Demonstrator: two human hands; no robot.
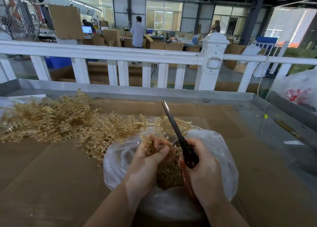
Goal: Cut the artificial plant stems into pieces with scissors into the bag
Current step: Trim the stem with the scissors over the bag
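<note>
Single head view, looking forward and down, close over hands [173, 160], workshop beyond.

A loose heap of pale tan artificial plant stems [51, 122], thin and branched with small knobby tips, sprawls across the brown cardboard to the left and reaches the rim of a clear plastic bag [221, 160], while a small bunch of stems [151, 145] is held upright above the bag's open mouth. The crumpled bag lies on the cardboard and holds a mound of short cut pieces [169, 173]. The scissors [178, 137], with dark blades closed and reddish handles, tilt up and away over the bag.
</note>
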